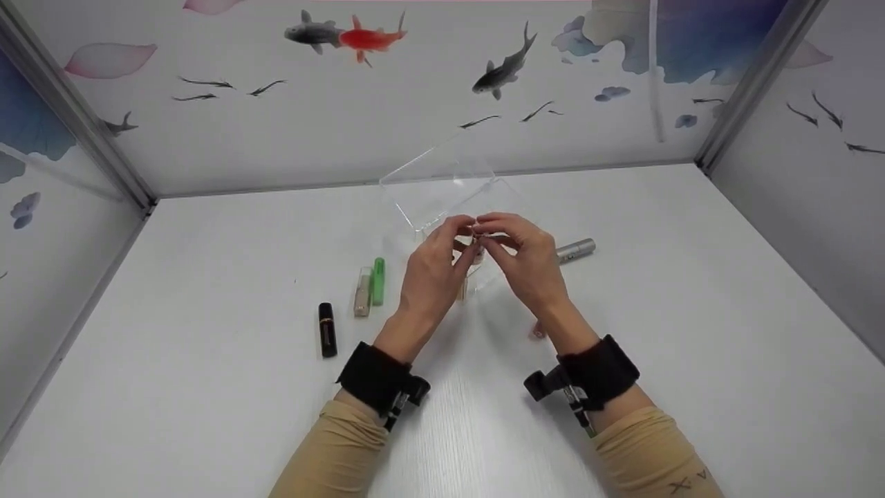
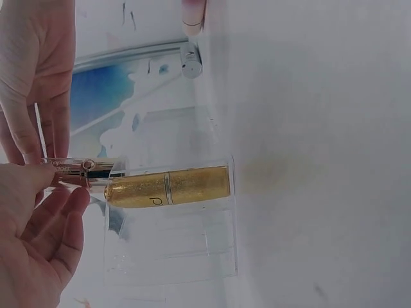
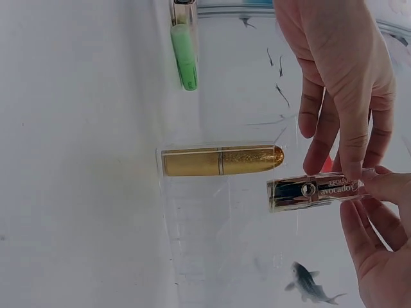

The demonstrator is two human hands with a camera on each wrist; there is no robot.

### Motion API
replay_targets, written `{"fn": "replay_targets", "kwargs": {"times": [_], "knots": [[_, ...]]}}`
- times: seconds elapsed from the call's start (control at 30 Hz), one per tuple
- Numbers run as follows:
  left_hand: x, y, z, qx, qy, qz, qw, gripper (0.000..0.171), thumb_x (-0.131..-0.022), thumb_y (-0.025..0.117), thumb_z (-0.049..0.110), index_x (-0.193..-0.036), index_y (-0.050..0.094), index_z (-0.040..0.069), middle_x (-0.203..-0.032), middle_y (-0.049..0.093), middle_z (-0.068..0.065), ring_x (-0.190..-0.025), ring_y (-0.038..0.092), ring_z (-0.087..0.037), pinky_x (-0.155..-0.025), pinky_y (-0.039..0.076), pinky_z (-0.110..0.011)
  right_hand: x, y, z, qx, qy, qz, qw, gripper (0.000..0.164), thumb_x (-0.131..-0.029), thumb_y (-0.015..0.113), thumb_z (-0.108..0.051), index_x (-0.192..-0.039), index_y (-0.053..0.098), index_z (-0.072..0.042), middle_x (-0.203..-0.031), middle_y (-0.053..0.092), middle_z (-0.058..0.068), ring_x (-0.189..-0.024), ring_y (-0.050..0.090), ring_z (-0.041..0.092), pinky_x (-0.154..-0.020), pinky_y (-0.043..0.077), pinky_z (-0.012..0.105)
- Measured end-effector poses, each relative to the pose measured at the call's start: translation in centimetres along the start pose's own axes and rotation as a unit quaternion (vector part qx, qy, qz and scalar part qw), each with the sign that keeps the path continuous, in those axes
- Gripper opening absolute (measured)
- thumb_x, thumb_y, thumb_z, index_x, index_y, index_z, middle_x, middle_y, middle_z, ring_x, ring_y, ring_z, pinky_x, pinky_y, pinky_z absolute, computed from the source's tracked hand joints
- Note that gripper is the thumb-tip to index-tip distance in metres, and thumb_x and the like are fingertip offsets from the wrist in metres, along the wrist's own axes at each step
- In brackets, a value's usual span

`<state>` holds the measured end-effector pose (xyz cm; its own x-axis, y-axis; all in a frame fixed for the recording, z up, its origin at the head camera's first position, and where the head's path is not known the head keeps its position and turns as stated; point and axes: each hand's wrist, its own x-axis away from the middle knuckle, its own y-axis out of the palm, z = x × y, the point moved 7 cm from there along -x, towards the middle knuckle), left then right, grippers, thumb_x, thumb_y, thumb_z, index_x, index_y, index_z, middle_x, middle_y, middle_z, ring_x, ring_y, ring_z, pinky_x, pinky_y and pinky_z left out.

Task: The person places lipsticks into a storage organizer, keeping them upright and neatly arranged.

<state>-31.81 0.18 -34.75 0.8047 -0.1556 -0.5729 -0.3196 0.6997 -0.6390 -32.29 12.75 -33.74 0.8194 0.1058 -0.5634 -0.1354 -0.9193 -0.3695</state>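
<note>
Both hands meet over a clear plastic box (image 1: 403, 211) in the middle of the table. Between them is a shiny rose-gold lipstick tube (image 3: 318, 190) with "avocado" printed on it. My left hand (image 1: 432, 270) pinches its upper end between thumb and fingers. Thumb and fingertips of my right hand (image 1: 531, 268) pinch that same end from the other side. The tube's lower end points down, close by the rounded top of a gold lipstick (image 3: 221, 160) that stands upright in the box. In the head view the hands hide most of the held tube.
Left of the hands lie a black lipstick tube (image 1: 327, 330), a clear-capped beige tube (image 1: 363, 294) and a green tube (image 1: 378, 281). A silver tube (image 1: 579, 250) is on the right, with a pink tube (image 1: 537, 331) partly behind the right wrist. Printed panels (image 1: 415, 124) enclose the table.
</note>
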Motion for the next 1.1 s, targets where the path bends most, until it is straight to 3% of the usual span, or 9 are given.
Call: {"fn": "replay_targets", "kwargs": {"times": [0.3, 0.53, 0.97, 1.1], "knots": [[0.12, 0.45, -0.4, 0.011, -0.005, 0.002, 0.9999, 0.025, -0.092, 0.061, 0.022, -0.114, 0.055, 0.012, -0.105, 0.067, -0.003, -0.09, 0.068, -0.012, -0.076, 0.054, -0.024, 0.21, 0.21, 1.04, -0.006, -0.007, -0.014, 1.0, 0.016, -0.085, 0.067, -0.006, -0.099, 0.073, -0.009, -0.11, 0.063, 0.004, -0.105, 0.06, 0.012, -0.086, 0.053, 0.023], [0.1, 0.48, -0.4, 0.026, -0.009, 0.0, 0.9996, 0.022, -0.09, 0.063, 0.019, -0.109, 0.057, 0.009, -0.104, 0.065, -0.004, -0.093, 0.065, -0.015, -0.079, 0.052, -0.024, 0.25, 0.26, 0.93, 0.041, -0.02, -0.017, 0.999, 0.015, -0.085, 0.067, -0.007, -0.098, 0.073, -0.008, -0.108, 0.063, 0.005, -0.104, 0.061, 0.014, -0.085, 0.053, 0.025], [0.29, 0.64, -0.63, 0.014, -0.014, 0.002, 0.9998, 0.02, -0.087, 0.067, 0.019, -0.103, 0.058, 0.011, -0.1, 0.067, -0.001, -0.092, 0.065, -0.013, -0.079, 0.052, -0.026, 0.23, 0.39, 0.89, 0.094, -0.039, -0.039, 0.994, 0.013, -0.084, 0.068, -0.006, -0.096, 0.074, -0.008, -0.104, 0.066, 0.003, -0.099, 0.064, 0.014, -0.082, 0.055, 0.027], [0.41, 0.83, -0.6, -0.009, -0.013, -0.004, 0.9999, 0.02, -0.088, 0.066, 0.022, -0.104, 0.059, 0.012, -0.099, 0.068, -0.002, -0.092, 0.066, -0.015, -0.077, 0.053, -0.027, 0.28, 0.37, 1.02, 0.119, -0.039, -0.037, 0.991, 0.013, -0.084, 0.068, -0.007, -0.095, 0.074, -0.009, -0.103, 0.067, 0.003, -0.095, 0.066, 0.015, -0.079, 0.055, 0.028]]}}
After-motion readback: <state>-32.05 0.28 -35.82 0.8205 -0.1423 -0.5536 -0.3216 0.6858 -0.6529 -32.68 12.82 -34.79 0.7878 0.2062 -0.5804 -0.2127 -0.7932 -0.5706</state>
